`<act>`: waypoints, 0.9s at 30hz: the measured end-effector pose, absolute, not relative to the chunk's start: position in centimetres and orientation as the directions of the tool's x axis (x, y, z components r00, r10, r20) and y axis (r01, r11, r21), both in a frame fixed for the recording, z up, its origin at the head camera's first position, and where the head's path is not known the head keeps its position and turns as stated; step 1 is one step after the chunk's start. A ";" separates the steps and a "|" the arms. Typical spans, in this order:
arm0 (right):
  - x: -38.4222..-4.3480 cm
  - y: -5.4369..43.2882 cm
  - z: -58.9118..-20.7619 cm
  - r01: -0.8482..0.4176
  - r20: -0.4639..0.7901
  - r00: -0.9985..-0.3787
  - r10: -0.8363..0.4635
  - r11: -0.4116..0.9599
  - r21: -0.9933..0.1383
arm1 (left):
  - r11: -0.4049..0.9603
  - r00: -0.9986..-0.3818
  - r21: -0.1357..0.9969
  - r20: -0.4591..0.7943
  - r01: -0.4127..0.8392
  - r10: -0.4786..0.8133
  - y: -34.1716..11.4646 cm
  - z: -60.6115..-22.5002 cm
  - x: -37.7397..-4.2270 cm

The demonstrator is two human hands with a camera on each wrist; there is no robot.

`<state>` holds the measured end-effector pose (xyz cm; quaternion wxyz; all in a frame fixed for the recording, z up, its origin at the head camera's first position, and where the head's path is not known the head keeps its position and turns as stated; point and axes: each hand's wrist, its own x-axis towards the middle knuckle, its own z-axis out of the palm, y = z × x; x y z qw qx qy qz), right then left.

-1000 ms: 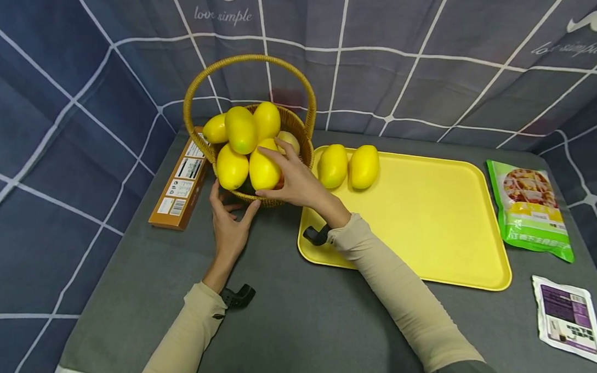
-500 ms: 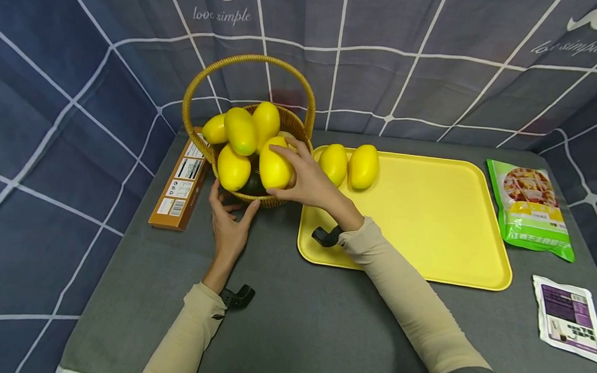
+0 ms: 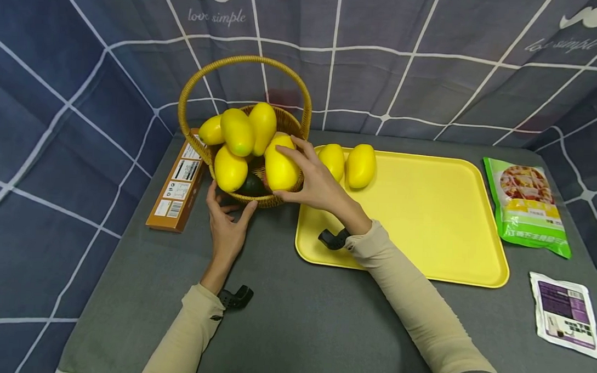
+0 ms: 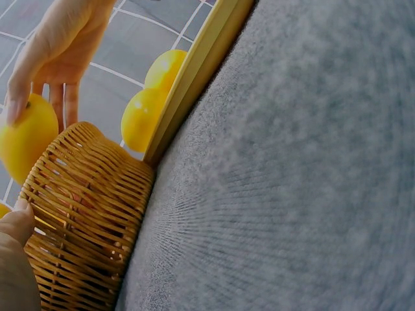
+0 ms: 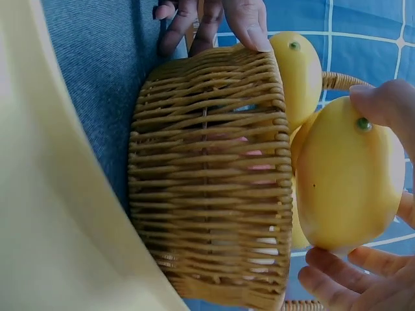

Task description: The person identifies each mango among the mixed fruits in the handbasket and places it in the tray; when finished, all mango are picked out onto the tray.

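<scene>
- Head view: one orange cardboard box (image 3: pixel 176 183).
- Left hand (image 3: pixel 227 230), grip wide, touches one tan wicker basket (image 3: pixel 266 202) with four plainly visible yellow oval mangoes (image 3: pixel 238 132).
- Right hand's (image 3: pixel 320 188) grip holds another mango (image 3: pixel 281 165) at the basket's right, moved rightward since earlier.
- One yellow rectangular tray (image 3: pixel 426 213): two mangoes (image 3: pixel 361 167).

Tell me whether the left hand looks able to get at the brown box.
Probably yes, if the left hand releases the basket; nothing visible stands between that hand and the brown box.
</scene>
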<state>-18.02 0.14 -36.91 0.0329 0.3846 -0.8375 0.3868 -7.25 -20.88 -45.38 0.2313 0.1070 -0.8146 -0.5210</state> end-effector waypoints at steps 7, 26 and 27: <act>-17.6 1.6 -36.9 -0.656 0.344 -0.720 -0.603 0.430 -0.620 | 0.417 -0.873 0.907 0.244 0.051 -0.423 -20.8 -45.3 -7.3; -15.2 7.0 -38.4 -0.652 0.337 -0.727 -0.599 0.444 -0.615 | 0.416 -0.872 0.908 0.240 0.047 -0.426 -20.8 -45.3 -7.2; -15.0 7.4 -38.5 -0.649 0.333 -0.728 -0.599 0.446 -0.617 | 0.416 -0.872 0.908 0.241 0.049 -0.425 -20.8 -45.3 -7.2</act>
